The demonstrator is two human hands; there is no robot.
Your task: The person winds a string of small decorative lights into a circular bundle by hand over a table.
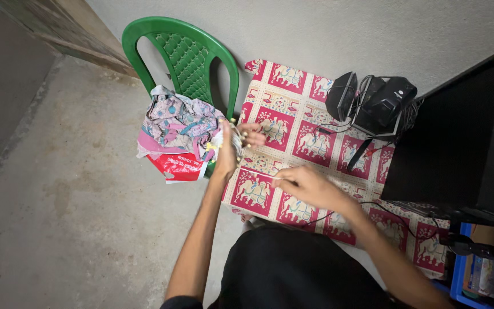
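Left hand: our left hand (231, 150) is raised over the edge of the printed cloth (293, 143), fingers curled around a small pale object with yellowish beads (239, 140); motion blur hides what exactly it is.
Right hand: our right hand (307, 186) is closed in a pinch near the cloth's front edge, apparently on something thin; we cannot tell whether it is a thread, a wire or a needle.
Work item location: the beaded object sits in the left hand, above the cloth's left border, just beside the green plastic chair (187, 57).
Surroundings: a pile of folded fabric (175, 129) with a red bag (178, 166) beneath it rests on the chair seat; two black speakers (373, 103) and their cables (338, 214) lie on the cloth to the right.
Risk, dropped parts: we judge that loose beads can slip from the left hand, because the grip is partial; they may roll off the cloth onto the concrete floor (75, 200).
Risk, snagging: the thin item in the right hand passes near a black cable; a pull may catch it.
Risk, fabric pile: the left forearm is close to the pile, and a nudge could tip it off the seat.
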